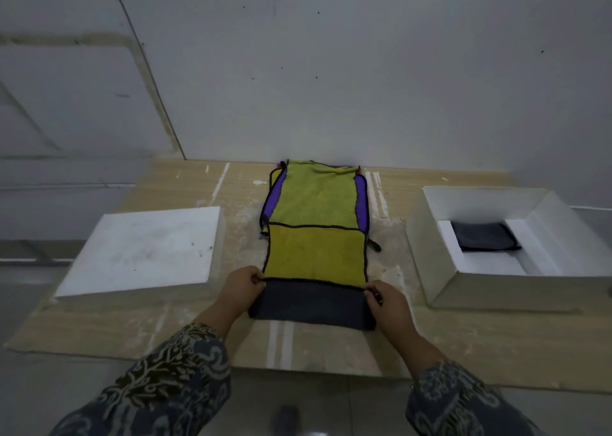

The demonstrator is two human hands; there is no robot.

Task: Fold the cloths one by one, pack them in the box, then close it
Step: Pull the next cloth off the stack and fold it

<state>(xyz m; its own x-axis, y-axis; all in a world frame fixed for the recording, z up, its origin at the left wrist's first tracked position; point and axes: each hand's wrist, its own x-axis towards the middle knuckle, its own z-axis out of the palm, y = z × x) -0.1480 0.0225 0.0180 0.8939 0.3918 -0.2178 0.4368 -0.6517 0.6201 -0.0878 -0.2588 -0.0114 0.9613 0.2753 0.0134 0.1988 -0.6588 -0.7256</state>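
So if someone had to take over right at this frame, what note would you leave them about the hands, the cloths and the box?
Left hand: pinching the left far corner of the dark grey cloth.
Right hand: pinching its right far corner.
Grey cloth lies nearest, apparently mid-fold, overlapping the yellow cloth; a yellow-green cloth and a purple one lie behind.
Box on the right, open, with one dark folded cloth inside. Lid on the left.
Done: one cloth packed.
Left: finish this fold, pack the rest, close the box.
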